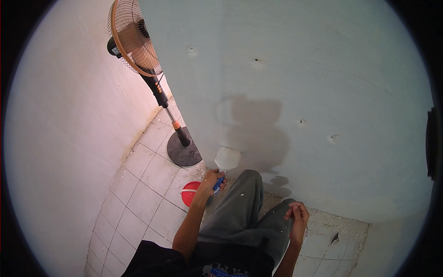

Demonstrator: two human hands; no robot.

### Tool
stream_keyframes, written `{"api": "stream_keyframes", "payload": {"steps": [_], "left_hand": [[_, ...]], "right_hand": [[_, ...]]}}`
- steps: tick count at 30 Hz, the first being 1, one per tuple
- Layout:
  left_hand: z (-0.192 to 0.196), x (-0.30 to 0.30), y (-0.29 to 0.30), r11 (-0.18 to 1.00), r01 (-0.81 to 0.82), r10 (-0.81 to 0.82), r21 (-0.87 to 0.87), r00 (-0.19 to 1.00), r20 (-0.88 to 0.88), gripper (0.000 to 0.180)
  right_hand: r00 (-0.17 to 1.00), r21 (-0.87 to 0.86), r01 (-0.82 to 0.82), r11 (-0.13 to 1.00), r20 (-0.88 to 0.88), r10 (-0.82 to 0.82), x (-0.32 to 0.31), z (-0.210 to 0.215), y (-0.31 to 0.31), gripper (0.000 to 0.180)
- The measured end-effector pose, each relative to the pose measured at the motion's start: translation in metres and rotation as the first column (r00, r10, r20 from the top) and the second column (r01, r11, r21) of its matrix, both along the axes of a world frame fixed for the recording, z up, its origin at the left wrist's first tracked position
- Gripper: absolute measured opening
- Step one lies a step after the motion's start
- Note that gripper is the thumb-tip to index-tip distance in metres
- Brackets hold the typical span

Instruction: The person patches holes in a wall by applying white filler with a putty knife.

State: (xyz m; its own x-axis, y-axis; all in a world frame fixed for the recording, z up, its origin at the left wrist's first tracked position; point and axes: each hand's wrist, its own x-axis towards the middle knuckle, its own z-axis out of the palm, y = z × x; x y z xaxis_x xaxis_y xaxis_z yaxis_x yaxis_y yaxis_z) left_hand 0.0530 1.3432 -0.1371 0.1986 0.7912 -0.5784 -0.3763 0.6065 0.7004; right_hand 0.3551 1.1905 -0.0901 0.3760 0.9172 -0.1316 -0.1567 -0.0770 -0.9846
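My left hand (211, 181) was clamped on the blue handle of the putty knife (227, 159), its pale blade flat against the wall (323, 74) low down, just above the floor (143, 198). My right hand (297, 217) rested on my knee, fingers loosely curled, holding nothing. A red tub (188, 193) sat just beside the left wrist. Judgement: keep the blade shallow, pressure even, strokes overlapping the grey patch (258, 134).

Matt plaster wall (323, 69), glossy floor tiles (143, 198)
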Motion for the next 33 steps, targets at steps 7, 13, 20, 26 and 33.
{"api": "stream_keyframes", "payload": {"steps": [7,13,20,26,33], "left_hand": [[0.011,-0.001,0.014,1.0,0.001,0.001,0.026,0.999,-0.052,0.012],[0.055,0.004,0.013,0.994,0.049,-0.038,0.101,0.994,-0.102,0.011],[0.115,0.0,0.013,0.972,0.082,-0.055,0.221,0.991,-0.124,0.013],[0.175,-0.003,0.009,0.937,0.103,-0.063,0.335,0.99,-0.129,0.012],[0.25,-0.003,0.004,0.85,0.133,-0.05,0.51,0.984,-0.173,0.018]], "right_hand": [[0.999,0.006,-0.028,1.0,-0.018,0.028,-0.002,0.0,0.001,0.024],[0.999,0.018,-0.015,1.0,-0.045,0.015,-0.002,0.003,0.003,0.023],[0.999,0.038,-0.033,0.999,-0.024,0.034,0.005,-0.008,0.003,0.023],[0.996,0.079,-0.034,0.996,-0.079,0.04,0.007,-0.008,0.0,0.022],[0.994,0.099,-0.032,0.995,-0.101,0.042,0.006,-0.008,-0.005,0.021]]}}
